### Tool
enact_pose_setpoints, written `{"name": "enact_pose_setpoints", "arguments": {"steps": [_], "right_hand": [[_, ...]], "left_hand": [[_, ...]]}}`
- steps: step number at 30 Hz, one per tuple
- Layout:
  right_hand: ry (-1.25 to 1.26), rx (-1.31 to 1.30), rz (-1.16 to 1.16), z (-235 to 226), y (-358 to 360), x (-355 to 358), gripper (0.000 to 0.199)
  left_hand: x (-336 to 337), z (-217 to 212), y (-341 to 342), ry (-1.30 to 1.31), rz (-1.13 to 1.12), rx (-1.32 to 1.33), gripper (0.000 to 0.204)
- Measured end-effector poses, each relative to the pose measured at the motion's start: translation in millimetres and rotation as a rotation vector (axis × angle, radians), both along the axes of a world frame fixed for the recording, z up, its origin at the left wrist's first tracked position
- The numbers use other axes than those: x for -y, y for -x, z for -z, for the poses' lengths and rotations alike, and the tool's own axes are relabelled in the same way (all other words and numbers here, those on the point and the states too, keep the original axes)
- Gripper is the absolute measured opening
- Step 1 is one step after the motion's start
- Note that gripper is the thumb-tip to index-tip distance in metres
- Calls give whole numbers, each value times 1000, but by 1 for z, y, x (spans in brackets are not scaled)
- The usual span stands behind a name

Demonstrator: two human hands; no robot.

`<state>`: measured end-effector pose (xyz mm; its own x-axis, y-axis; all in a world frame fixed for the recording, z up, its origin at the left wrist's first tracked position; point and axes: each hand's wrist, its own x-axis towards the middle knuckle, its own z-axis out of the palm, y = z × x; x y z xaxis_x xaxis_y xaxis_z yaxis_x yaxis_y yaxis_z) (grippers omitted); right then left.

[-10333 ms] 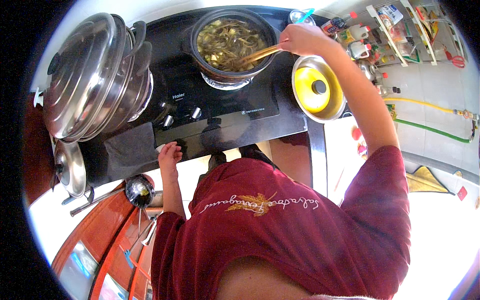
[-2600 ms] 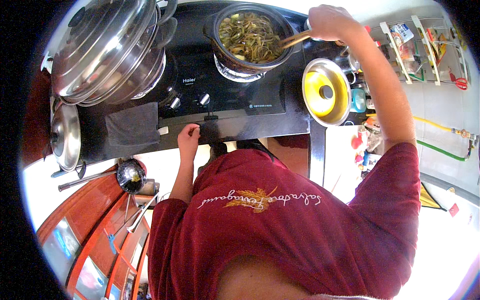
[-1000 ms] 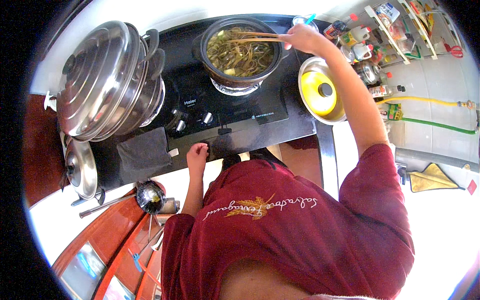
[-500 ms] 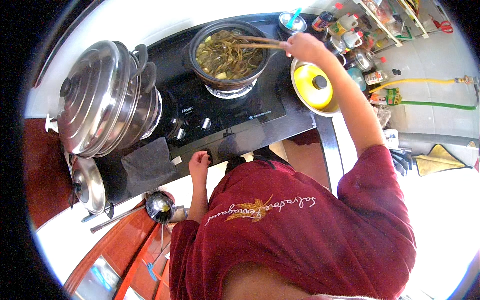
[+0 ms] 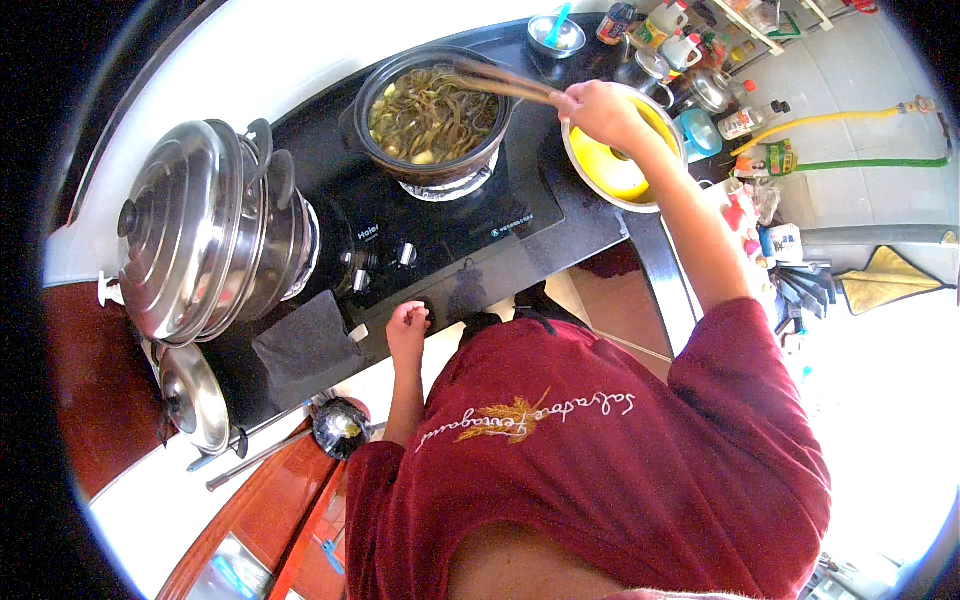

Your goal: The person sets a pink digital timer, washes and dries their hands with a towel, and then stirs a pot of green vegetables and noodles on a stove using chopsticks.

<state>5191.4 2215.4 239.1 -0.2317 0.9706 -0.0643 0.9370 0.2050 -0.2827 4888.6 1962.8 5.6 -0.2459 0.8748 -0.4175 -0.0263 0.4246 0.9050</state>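
In the head view I saw the right hand (image 5: 603, 113) closed around chopsticks (image 5: 508, 86), their blurred far ends over the dark pot (image 5: 432, 178) to that hand's left. Cooked strips and pale chunks lay in the pot. Below the right hand sat a steel bowl (image 5: 641, 208) with a yellow piece (image 5: 600, 165) inside. The left hand (image 5: 407, 328) was loosely curled near the bench (image 5: 540, 262) edge; I couldn't tell whether it held anything. A dark cloth (image 5: 308, 340) lay to its left.
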Motion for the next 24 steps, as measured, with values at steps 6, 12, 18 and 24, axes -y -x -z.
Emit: {"name": "enact_pose_setpoints", "arguments": {"steps": [6,12,18,24], "right_hand": [[49,-99,23,13,-2,21,46],[-60,-620,197,45,-7,42,44],[-152,-910,501,82,-62,90,44],[-281,-948,940,157,-182,148,42]], "left_hand": [[3,3,2,0,49,-1,15],[6,-1,4,41,74,-27,15],[0,-3,2,42,131,-13,15],[-21,-11,-18,35,188,-106,14]]}}
